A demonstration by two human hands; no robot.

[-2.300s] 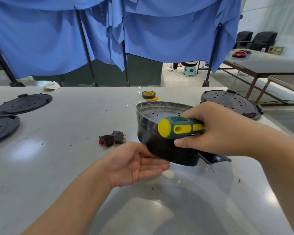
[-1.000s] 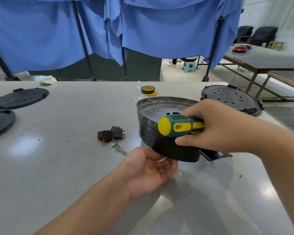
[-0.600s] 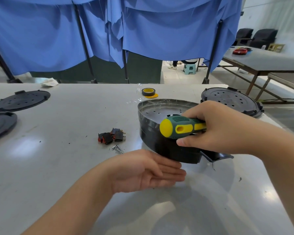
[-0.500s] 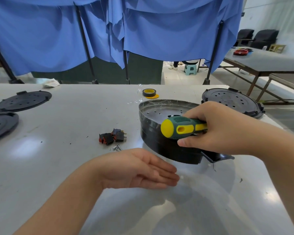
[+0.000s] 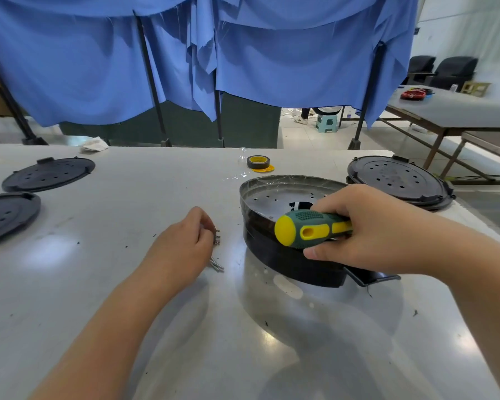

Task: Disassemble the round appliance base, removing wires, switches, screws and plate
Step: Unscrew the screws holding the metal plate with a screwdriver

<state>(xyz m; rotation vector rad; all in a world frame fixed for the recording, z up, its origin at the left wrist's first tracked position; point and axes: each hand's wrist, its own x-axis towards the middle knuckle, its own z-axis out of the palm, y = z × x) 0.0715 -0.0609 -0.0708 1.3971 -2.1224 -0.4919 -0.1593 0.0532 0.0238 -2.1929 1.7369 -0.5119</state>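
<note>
Left of the round base (image 5: 289, 255), the left hand (image 5: 182, 246) curls over the switches (image 5: 217, 236), its grasp unclear, 2 screws (image 5: 217, 265) just beside. The right hand (image 5: 370, 229) grasps a screwdriver (image 5: 306, 229) and the base's near rim.

Bright overhead light — glare patches on table (image 5: 70, 284) (edges bowed, fisheye).

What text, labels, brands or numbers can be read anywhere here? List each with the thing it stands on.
None can be read.
Screwdriver in the right hand: green and yellow handle, no print visible.
Tape roll: no legible label.
Round appliance base and black round covers: only holes, no markings visible.
Things on the far table: too small and blurred to tell.
</note>
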